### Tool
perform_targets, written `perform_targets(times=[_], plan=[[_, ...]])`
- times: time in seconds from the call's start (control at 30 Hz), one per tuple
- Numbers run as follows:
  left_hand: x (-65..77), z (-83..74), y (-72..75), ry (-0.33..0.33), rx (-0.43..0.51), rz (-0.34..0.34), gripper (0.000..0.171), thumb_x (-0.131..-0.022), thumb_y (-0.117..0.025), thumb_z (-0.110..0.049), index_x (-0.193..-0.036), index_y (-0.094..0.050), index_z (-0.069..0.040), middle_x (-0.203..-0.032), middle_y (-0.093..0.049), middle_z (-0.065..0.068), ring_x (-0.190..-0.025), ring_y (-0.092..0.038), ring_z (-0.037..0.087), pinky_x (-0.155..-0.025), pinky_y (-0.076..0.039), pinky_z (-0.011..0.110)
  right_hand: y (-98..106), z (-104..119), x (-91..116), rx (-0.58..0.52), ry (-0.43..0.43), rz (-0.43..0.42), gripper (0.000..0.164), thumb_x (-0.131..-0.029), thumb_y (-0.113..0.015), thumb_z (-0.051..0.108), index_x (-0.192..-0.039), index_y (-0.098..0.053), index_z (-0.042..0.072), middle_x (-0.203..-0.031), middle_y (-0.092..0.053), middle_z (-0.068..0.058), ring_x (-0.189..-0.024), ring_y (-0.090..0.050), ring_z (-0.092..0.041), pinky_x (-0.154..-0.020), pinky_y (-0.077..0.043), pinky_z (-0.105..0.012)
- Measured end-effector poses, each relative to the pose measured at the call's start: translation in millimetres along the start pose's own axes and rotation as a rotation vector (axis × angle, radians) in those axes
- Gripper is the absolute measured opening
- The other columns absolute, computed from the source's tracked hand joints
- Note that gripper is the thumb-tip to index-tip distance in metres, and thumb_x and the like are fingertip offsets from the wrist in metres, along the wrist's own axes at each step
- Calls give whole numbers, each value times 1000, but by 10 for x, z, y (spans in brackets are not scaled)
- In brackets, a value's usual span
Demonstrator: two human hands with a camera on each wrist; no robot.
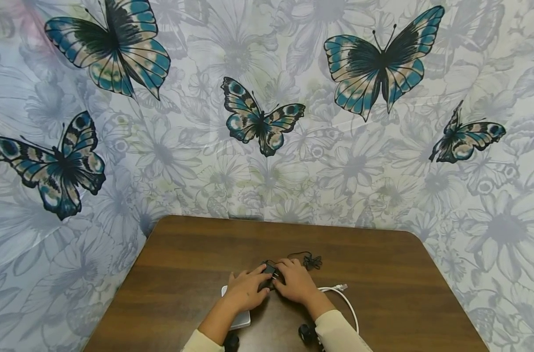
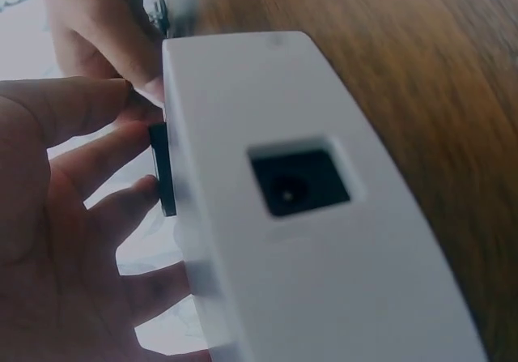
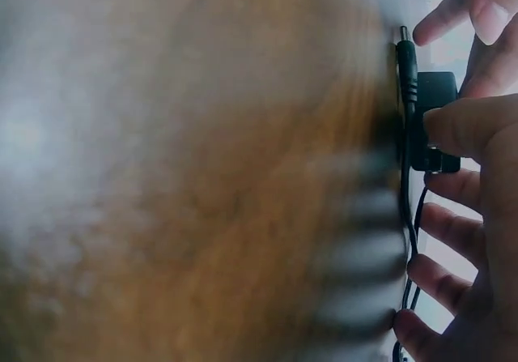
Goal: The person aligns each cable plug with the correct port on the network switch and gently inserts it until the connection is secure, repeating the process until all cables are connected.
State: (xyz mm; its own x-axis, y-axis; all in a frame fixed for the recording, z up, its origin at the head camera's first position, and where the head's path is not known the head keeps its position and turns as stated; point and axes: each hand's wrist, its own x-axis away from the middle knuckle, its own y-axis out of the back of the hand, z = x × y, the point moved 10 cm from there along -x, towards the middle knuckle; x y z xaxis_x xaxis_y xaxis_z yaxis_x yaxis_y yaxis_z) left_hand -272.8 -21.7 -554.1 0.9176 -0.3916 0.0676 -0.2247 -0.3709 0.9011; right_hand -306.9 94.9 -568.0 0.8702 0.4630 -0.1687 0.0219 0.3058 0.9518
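Note:
A black power adapter point(image 1: 270, 269) with metal prongs lies between my two hands, low over the table. My left hand point(image 1: 246, 290) holds it by the left side, fingertips against the black casing point(image 2: 163, 170). My right hand point(image 1: 296, 281) is at the prong end, with the thumb point(image 3: 453, 129) overlapping the adapter and the other fingers spread along the thin cord. Beside the adapter, the cord's barrel plug point(image 3: 407, 64) shows in the right wrist view. A white box point(image 2: 218, 95) with a dark round socket sits under my left wrist, partly hidden by it.
The brown wooden table point(image 1: 196, 254) meets a butterfly-patterned curtain at its back edge. Behind my right hand lies a bundled black cord point(image 1: 312, 262). A white network cable point(image 1: 351, 308) with a clear plug curves right of my right wrist.

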Motion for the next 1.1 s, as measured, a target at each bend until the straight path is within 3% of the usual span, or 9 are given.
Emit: perform_targets(times=[0.27, 0.5, 0.73, 1.1], plan=[[6, 17, 5, 22, 9, 10, 48, -94, -64, -43, -141, -57, -31, -157, -41, -3, -132, -46, 44, -100, -22, 81, 12, 0, 24, -48, -3, 11, 38, -88, -62, 22, -125, -66, 14, -134, -59, -4, -123, -52, -31, -96, -47, -55], [14, 16, -17, 28, 15, 19, 49, -93, -66, -43, -141, -57, -32, -157, -40, -4, -132, -46, 44, -100, -21, 81, 0, -6, 47, 0, 38, 22, 37, -86, -64, 5, -121, -68, 16, -133, -60, -3, -122, -53, -32, -94, -49, -53], [4, -9, -5, 39, -5, 23, 52, -92, -69, -42, -141, -57, -31, -157, -40, -4, -133, -45, 43, -102, -21, 80, 38, -35, 42, 6, 61, -33, 8, -93, -69, 19, -99, -67, 23, -126, -62, 1, -115, -57, -27, -90, -51, -48], [-16, -31, -33, 59, -29, 36, 53, -92, -67, -44, -142, -56, -31, -158, -39, -4, -134, -45, 43, -104, -22, 78, 58, 35, 73, 20, 92, -22, 16, -92, -72, 26, -83, -58, 25, -121, -59, -6, -112, -55, -33, -82, -50, -52]])
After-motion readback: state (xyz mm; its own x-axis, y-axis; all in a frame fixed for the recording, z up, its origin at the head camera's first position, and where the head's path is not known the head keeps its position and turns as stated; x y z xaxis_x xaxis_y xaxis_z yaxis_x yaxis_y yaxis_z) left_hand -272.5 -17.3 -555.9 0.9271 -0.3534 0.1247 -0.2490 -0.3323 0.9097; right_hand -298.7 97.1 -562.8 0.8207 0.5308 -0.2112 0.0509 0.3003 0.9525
